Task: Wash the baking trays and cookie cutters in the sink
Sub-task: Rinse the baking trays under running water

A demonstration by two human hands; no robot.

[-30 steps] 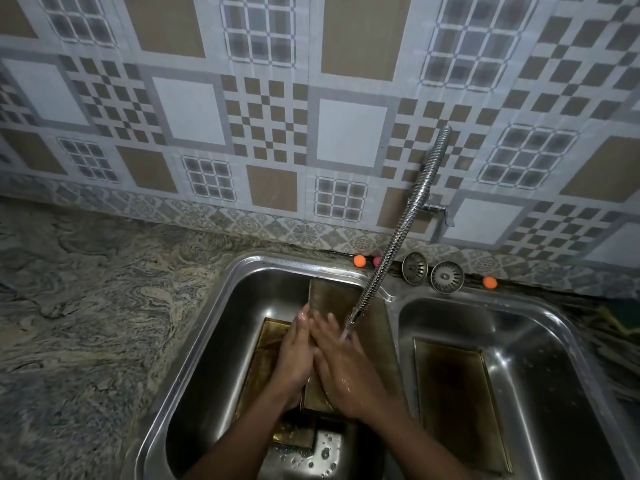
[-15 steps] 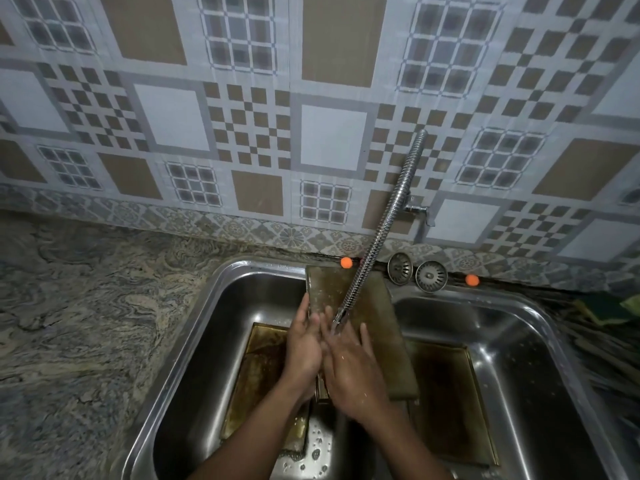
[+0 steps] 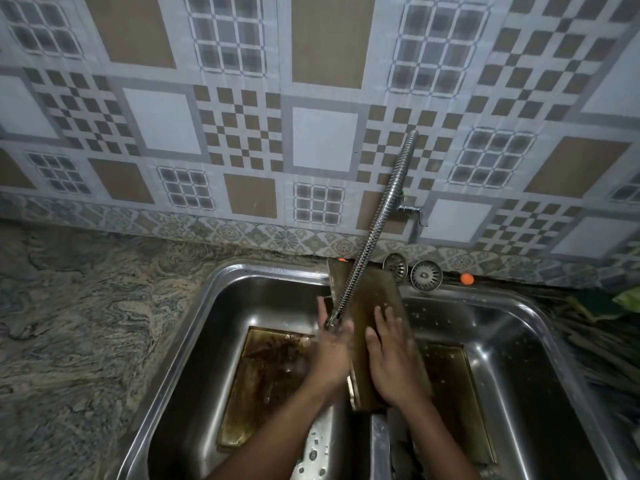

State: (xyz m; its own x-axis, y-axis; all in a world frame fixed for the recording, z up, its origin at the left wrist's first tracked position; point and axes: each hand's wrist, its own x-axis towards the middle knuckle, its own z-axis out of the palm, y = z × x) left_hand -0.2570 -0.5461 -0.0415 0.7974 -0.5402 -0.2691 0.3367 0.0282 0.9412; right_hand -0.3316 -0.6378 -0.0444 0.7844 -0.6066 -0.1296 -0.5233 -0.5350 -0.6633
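The left hand is smeared by motion under the spout, so it cannot be told whether its fingers curl round the edge of the tray. The right hand lies flat over that tray's near half and hides it. Below both wrists, the picture's lower edge cuts off the sink. The left forearm covers part of a 2nd tray. Dark shapes beside the right forearm are unreadable. An orange dot beyond the right hand is too small to name.
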